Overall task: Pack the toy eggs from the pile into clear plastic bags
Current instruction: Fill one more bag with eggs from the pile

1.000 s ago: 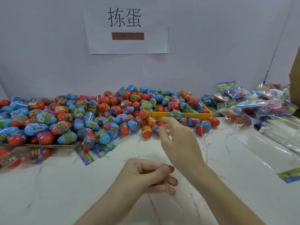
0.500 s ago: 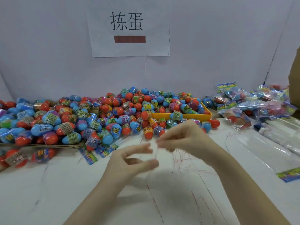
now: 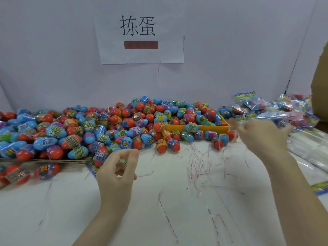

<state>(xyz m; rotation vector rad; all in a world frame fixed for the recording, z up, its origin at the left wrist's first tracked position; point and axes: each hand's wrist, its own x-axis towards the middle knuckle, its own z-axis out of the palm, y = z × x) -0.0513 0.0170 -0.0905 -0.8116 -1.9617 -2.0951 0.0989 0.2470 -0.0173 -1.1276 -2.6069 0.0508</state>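
Note:
A big pile of red-and-blue toy eggs point(image 3: 106, 132) lies along the wall, spilling out of a yellow tray point(image 3: 195, 128). My left hand point(image 3: 117, 173) hovers just in front of the pile with its fingers curled and its thumb near the index finger; whether it pinches anything is unclear. My right hand point(image 3: 262, 135) is blurred, right of the tray, with loosely spread fingers and nothing visible in it. It is near the empty clear bags point(image 3: 312, 150) stacked at the right edge. Filled bags of eggs point(image 3: 266, 110) are heaped behind it.
Thin red strips point(image 3: 197, 162) litter the white table between my hands. A flat cardboard sheet point(image 3: 44, 160) lies under the left part of the pile. A paper sign point(image 3: 140, 31) hangs on the wall. A brown cardboard box point(image 3: 321, 86) stands at the far right.
My hands have drawn apart. The right hand swung quickly right toward the bags, and the left hand moved left toward the pile. The view tilted down.

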